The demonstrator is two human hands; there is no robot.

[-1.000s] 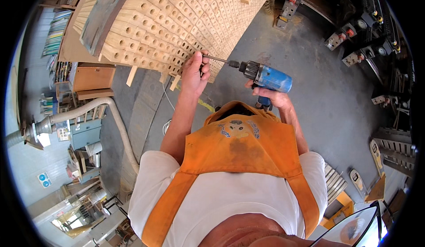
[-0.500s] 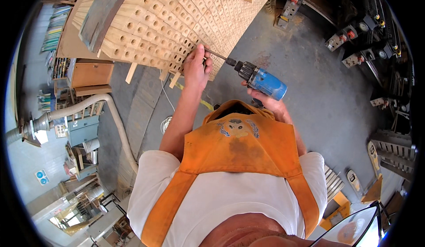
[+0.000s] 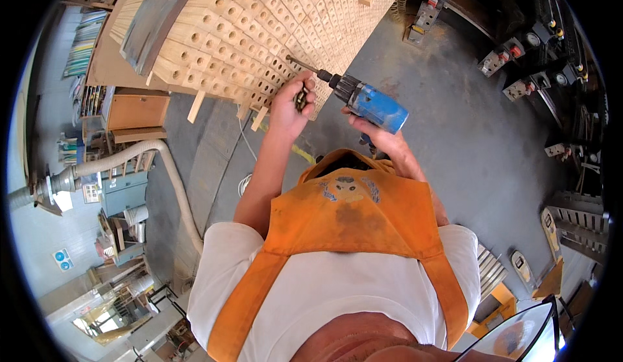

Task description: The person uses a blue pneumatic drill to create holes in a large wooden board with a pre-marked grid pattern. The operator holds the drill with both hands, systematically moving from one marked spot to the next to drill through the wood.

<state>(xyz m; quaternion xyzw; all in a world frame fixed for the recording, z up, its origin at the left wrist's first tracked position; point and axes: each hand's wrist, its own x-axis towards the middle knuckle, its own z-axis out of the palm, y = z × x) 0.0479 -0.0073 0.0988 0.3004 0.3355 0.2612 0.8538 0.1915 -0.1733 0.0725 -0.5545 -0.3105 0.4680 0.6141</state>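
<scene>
My right hand [image 3: 379, 131] is wrapped around the grip of a blue and black power drill [image 3: 384, 107]. A long, thin driver bit [image 3: 305, 64] reaches from its chuck up to the left. The bit's tip lies at or just over the holed face of stacked wooden pieces [image 3: 224, 34]; I cannot tell whether it sits in a hole. Just below the bit, my left hand [image 3: 287, 110] curls its fingers around several small brass-coloured metal pieces [image 3: 300, 99], whose exact kind is too small to make out.
A weathered board [image 3: 156, 27] runs along the stack's left side, and short wooden sticks [image 3: 196, 106] jut from its lower edge. A ribbed hose [image 3: 170, 167] curves down at left. Machinery [image 3: 519, 70] lines the right side. A white cable [image 3: 245, 183] lies on the floor.
The drill and its bit have shifted up and left, and the bit's tip has come away from my left fingertips. My left hand has turned, showing the brass-coloured pieces in it.
</scene>
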